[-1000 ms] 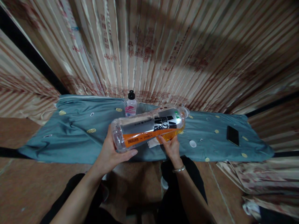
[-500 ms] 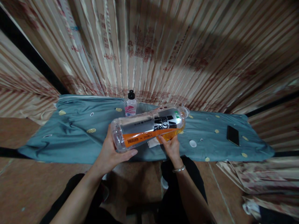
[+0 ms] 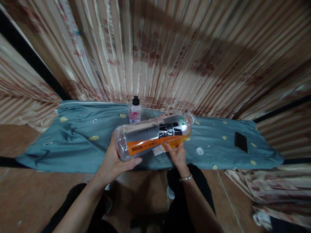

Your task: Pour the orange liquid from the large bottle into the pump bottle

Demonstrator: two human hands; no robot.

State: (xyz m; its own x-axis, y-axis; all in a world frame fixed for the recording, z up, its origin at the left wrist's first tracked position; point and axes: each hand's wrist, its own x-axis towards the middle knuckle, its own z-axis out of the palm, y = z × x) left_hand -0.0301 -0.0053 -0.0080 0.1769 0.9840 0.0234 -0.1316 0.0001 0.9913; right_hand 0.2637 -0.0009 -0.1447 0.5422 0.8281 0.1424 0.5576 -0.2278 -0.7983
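Observation:
A large clear plastic bottle (image 3: 148,132) with a silver, black and orange label is held nearly level, its neck to the right. My left hand (image 3: 116,160) is wrapped round its base, thumb along the near side. Under the neck end, my right hand (image 3: 177,153) is closed at an amber patch (image 3: 177,141). Whether that patch is liquid in the bottle or a separate thing, I cannot tell. A white paper-like piece (image 3: 158,150) lies just left of the right thumb. Behind the bottle stands a small clear bottle (image 3: 135,113) with a black cap and pink print.
Blue-green cloth (image 3: 77,149) with yellow prints covers the long table. A black phone (image 3: 241,142) lies at the right, and a round white disc (image 3: 199,151) nearer the middle. Patterned curtains (image 3: 150,55) hang behind. Dark bars (image 3: 31,51) flank both sides.
The view has shifted slightly, so the table sits a little lower. Both hands keep their hold, and the large bottle stays almost as it was.

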